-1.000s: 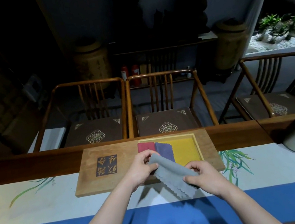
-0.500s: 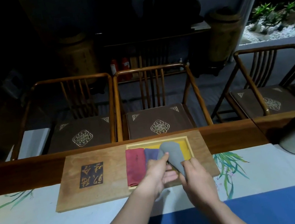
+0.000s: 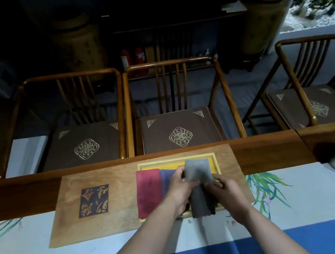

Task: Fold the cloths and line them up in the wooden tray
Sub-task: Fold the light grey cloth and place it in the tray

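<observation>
Both hands (image 3: 201, 186) holding grey cloth (image 3: 198, 171) over wooden tray (image 3: 216, 164), beside folded red cloth (image 3: 149, 191)

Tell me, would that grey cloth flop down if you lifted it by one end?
Probably floppy: the grey cloth bends over where both hands, left and right, grip it. Likely light too, as fingertips alone hold it. Its near end drapes over the wooden tray rim.

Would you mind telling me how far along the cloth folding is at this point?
Done: the red cloth and blue cloth lie folded side by side in the wooden tray. In hand: the left hand and right hand hold the grey cloth over it. Left: laying it flat beside the blue one.
</observation>
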